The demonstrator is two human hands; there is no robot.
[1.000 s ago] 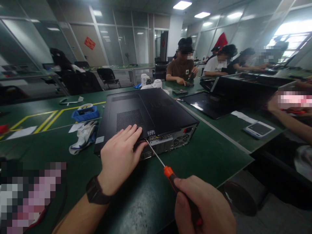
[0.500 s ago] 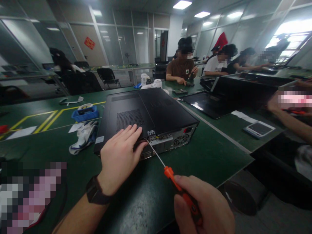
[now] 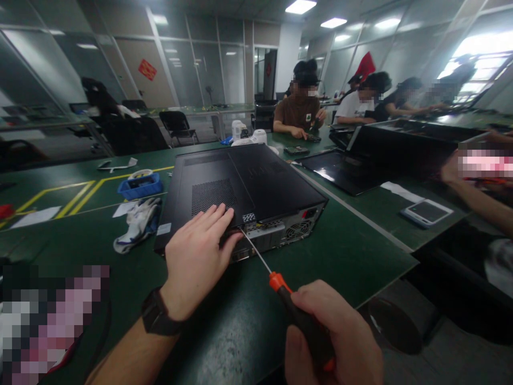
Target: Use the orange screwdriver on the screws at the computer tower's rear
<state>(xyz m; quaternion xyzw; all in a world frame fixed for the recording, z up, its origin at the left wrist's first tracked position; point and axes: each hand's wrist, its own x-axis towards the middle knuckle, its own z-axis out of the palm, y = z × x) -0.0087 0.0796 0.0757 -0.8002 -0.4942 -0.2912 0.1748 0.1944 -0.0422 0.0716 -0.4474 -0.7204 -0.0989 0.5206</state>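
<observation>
A black desktop computer case lies on its side on the green table, its metal rear panel with a fan grille towards me. My left hand rests flat on the top near the vent holes, fingers stretched out, the thumb down by the rear edge. In my right hand is a screwdriver with an orange and black handle, gripped between thumb and fingers. Its thin shaft slants up to the rear edge of the case, just beside my left thumb. What the tip meets is too small to make out.
To the left are a work glove and a blue tray. On the right, a box-shaped device lies near another opened black case. A co-worker's arm reaches in there. Several people sit further back.
The screwdriver has turned about its own axis: more of the handle's black side shows now. My right thumb and fingers have shifted slightly around it. My left hand has stayed in place.
</observation>
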